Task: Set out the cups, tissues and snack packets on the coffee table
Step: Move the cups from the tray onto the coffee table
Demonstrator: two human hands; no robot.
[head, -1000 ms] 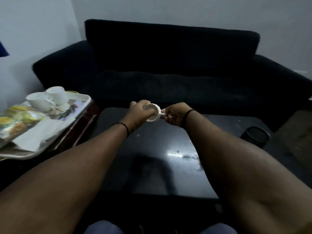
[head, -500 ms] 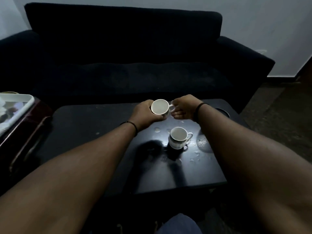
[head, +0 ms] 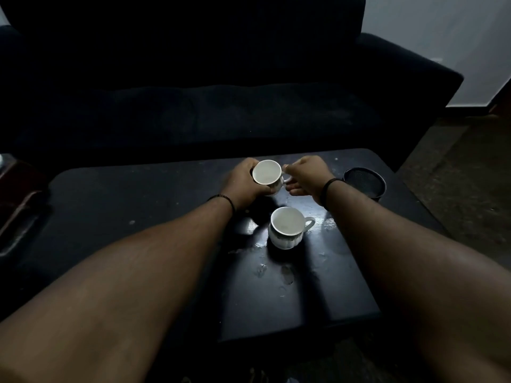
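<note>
Left hand (head: 243, 183) wrapped around the held cup (head: 267, 176), right hand (head: 304, 175) pinching its handle, low over the coffee table (head: 138, 211). Just beyond the standing cup (head: 286, 230), handle likewise rightward. Probably straight down to set.

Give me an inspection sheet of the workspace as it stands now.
Surface: dark coffee table, glossy, with wet smears near its middle.
Job's things: one white cup standing upright; second cup held; tissues and snack packets not in view.
Clutter: black round container at the right.
Grippers: left hand around the held cup's body, right hand at its handle.
Cables: nothing seen.
Surroundings: dark sofa behind, pale wall.
</note>
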